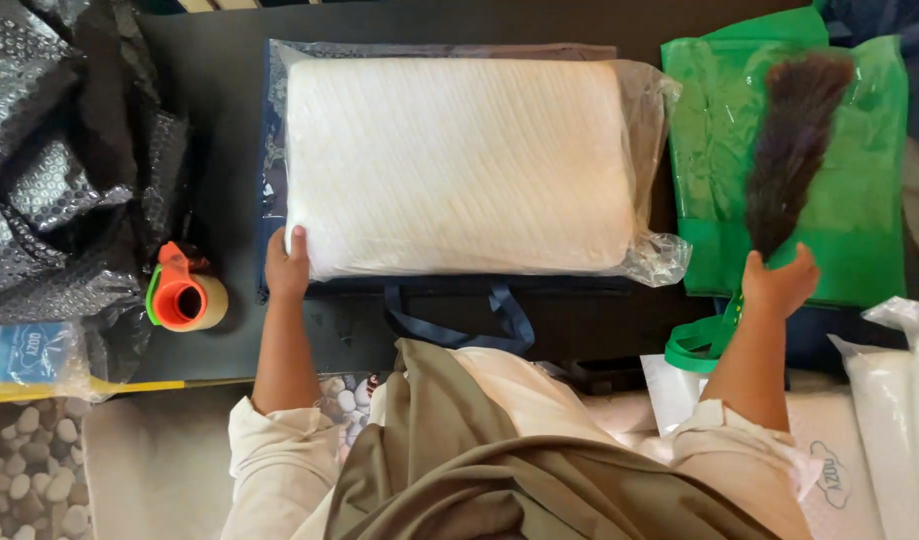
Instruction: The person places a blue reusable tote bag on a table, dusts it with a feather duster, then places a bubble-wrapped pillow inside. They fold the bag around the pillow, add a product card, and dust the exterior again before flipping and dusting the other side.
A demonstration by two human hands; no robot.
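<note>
On the dark table [220,80], the plastic-wrapped white pillow [455,165] is steadied at its near corner by the left hand [286,268], fingers resting rather than gripping, while the feather duster [792,150] over the green bag [870,200] is clasped in the right hand [777,283], so the slick wrap could be snagged or shifted.

You wear a pale cream, long-sleeved top, and both sleeves are pushed back and bunched in soft folds near the elbows, so your forearms are bare from there down. Your left hand [287,268] and your right hand [777,283] are bare too: no gloves, rings, watch or bracelets show on them. A long olive-brown scarf or head covering hangs down the middle of your chest, its smooth cloth falling in broad folds and spreading wider toward the bottom edge of the view. Beneath it, a strip of the same cream top shows across your chest. The fabric of both garments looks plain, without pattern or print.
</note>
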